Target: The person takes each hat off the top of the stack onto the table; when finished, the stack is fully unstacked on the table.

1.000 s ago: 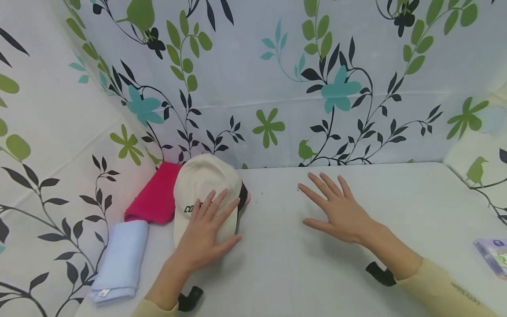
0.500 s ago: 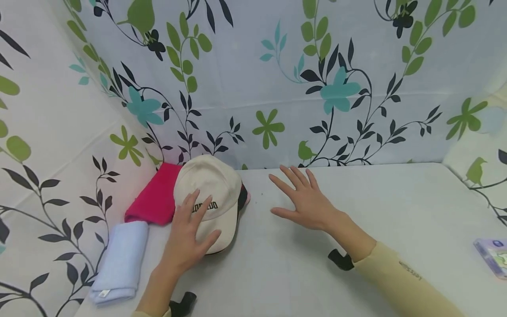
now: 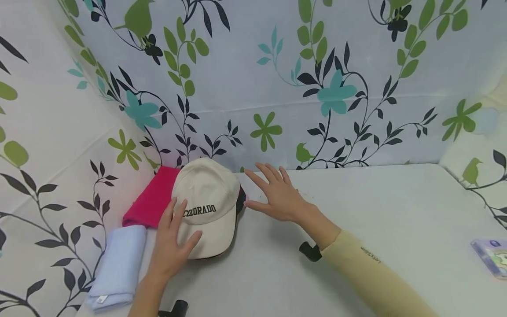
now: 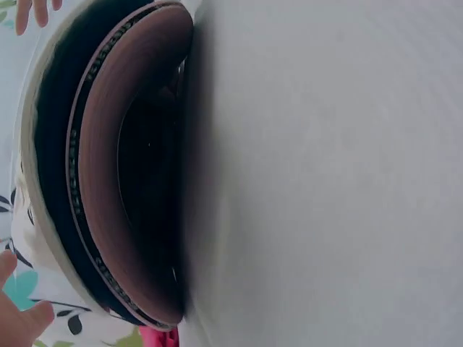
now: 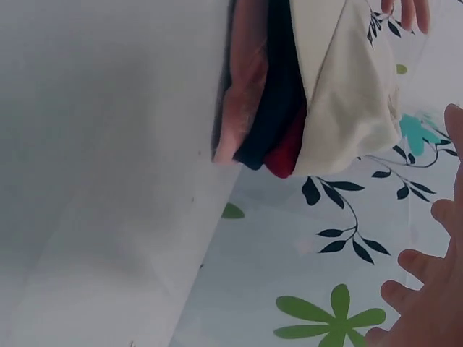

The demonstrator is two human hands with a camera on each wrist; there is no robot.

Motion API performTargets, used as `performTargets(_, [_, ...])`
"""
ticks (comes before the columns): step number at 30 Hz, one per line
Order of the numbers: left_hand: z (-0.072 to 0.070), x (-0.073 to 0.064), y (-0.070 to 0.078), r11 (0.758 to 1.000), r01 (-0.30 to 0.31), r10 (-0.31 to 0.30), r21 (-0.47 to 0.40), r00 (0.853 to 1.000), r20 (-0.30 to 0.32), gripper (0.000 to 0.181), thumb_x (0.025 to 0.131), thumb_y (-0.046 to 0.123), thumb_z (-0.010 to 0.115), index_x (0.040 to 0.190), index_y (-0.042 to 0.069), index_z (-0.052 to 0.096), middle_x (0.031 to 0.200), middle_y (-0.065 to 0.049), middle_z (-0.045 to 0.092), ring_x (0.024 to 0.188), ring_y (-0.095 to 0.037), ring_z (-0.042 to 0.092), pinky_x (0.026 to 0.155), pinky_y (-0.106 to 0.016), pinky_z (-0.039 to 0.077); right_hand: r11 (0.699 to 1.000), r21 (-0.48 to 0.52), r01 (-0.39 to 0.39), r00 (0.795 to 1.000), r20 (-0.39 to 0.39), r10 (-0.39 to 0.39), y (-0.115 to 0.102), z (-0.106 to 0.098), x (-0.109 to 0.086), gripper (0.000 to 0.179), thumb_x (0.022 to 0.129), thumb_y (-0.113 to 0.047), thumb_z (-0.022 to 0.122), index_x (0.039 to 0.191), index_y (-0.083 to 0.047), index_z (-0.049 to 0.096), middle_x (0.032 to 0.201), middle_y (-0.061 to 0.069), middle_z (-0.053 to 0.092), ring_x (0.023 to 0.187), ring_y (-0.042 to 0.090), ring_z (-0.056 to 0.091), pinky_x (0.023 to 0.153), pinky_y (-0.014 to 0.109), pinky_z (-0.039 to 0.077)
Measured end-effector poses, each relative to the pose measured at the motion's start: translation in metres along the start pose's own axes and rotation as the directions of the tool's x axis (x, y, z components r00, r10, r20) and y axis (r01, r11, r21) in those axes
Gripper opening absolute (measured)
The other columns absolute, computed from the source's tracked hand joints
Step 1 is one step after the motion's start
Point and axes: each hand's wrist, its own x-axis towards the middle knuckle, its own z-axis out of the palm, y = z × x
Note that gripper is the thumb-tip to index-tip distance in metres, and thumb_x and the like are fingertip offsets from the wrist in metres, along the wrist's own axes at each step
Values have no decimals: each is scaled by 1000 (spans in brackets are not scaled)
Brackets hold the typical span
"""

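A cream baseball cap [image 3: 211, 185] lettered COLORADO lies at the left back of the white table, brim toward me. The side views show it on top of a stack, with a dark cap [image 5: 281, 94] and a pink cap [image 4: 101, 166] below, and a bit of red [image 5: 288, 148] between layers. My left hand [image 3: 170, 246], fingers spread, is over the cap's left side in the head view; contact cannot be told. To the right of the stack is my right hand [image 3: 277, 196], fingers spread, holding nothing; its thumb tip looks close to the stack's edge.
Left of the caps lie a folded crimson cloth [image 3: 148, 202] and a folded light-blue towel [image 3: 119, 264]. A purple packet [image 3: 491, 257] sits at the table's right edge. Leaf-patterned curtain [image 3: 269, 79] hangs behind and along the sides of the table [image 3: 356, 220].
My right hand has moved left toward the caps. My left hand has shifted left and down, off the cap's middle, so the lettering now shows. The caps look unmoved.
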Motion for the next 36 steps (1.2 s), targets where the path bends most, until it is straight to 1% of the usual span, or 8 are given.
performTargets(5, [-5, -5, -4, 993, 105, -104, -61, 994, 13, 85, 85, 17, 75, 159, 14, 32, 161, -13, 25, 144, -39, 23, 106, -72, 28, 999, 38, -11, 1000, -3, 11, -6, 4, 15, 78, 97, -56, 59, 160, -21, 29, 163, 13, 23, 149, 36, 21, 118, 60, 11])
performTargets(11, [-10, -9, -12, 962, 227, -222, -154, 974, 45, 84, 89, 18, 72, 159, 8, 27, 159, -21, 25, 141, -43, 28, 102, -71, 33, 995, 100, -14, 1000, -1, 14, -15, 11, 34, 78, 97, -52, 62, 160, -19, 29, 160, 15, 29, 146, 37, 28, 117, 56, 22])
performTargets(18, [-12, -17, -22, 897, 388, -368, -213, 921, 127, 87, 94, 25, 69, 162, 9, 17, 161, -20, 22, 136, -43, 36, 101, -60, 42, 975, 216, -46, 999, 19, 43, -24, 20, 55, 77, 98, -43, 66, 160, -14, 30, 153, 17, 38, 139, 32, 39, 113, 49, 35])
performTargets(21, [-13, -18, -24, 873, 433, -406, -225, 900, 157, 85, 96, 26, 67, 161, 7, 17, 159, -22, 25, 132, -41, 40, 99, -37, 46, 952, 298, -74, 997, 27, 69, -26, 24, 61, 74, 98, -37, 67, 158, -12, 32, 151, 17, 40, 133, 31, 46, 108, 45, 42])
performTargets(24, [-14, -19, -26, 851, 476, -445, -221, 878, 177, 82, 97, 25, 66, 160, 3, 18, 155, -24, 32, 126, -39, 45, 89, -14, 42, 922, 374, -97, 995, 27, 94, -30, 28, 67, 70, 98, -33, 67, 156, -9, 36, 146, 16, 46, 124, 27, 54, 98, 40, 49])
performTargets(26, [-15, -20, -27, 835, 506, -471, -218, 861, 194, 82, 98, 26, 65, 160, 2, 18, 152, -25, 35, 123, -38, 47, 84, -8, 38, 903, 413, -115, 993, 24, 116, -32, 31, 71, 67, 98, -31, 67, 155, -8, 38, 139, 16, 50, 116, 25, 57, 90, 37, 52])
performTargets(31, [-17, -22, -28, 807, 560, -517, -188, 824, 232, 83, 98, 29, 66, 160, 3, 18, 148, -22, 41, 120, -35, 49, 85, -16, 43, 874, 461, -150, 986, 5, 167, -37, 37, 77, 59, 98, -24, 68, 149, -6, 46, 118, 12, 59, 101, 21, 58, 81, 31, 52])
performTargets(36, [-17, -23, -29, 790, 596, -553, -141, 794, 252, 82, 98, 32, 67, 159, 2, 22, 144, -20, 44, 114, -31, 50, 79, -24, 48, 857, 492, -154, 985, 8, 172, -40, 46, 81, 54, 97, -18, 68, 145, -1, 49, 101, 7, 58, 92, 19, 56, 78, 27, 50])
